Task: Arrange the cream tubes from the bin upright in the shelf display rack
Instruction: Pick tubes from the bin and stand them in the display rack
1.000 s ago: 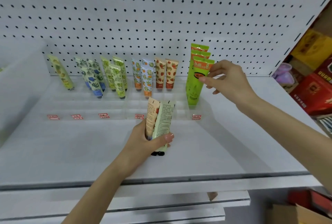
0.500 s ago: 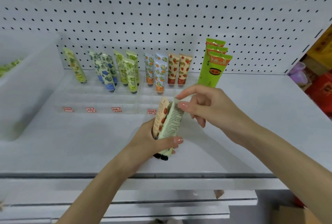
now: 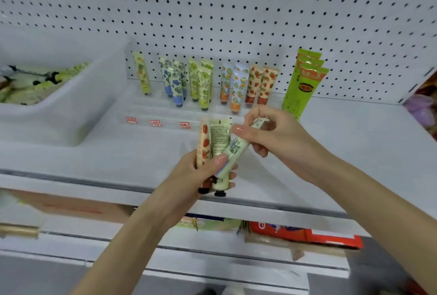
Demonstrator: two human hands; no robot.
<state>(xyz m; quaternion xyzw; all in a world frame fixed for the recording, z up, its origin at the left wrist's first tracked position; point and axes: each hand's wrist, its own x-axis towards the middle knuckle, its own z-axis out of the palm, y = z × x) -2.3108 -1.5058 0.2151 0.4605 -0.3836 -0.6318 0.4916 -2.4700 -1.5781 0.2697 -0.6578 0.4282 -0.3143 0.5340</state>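
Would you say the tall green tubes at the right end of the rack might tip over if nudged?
Probably, yes. The tall green tubes stand on their narrow ends and rise well above the strawberry tubes beside them, so a knock near the top could topple them. They are packed one behind another, so one might carry the rest along.
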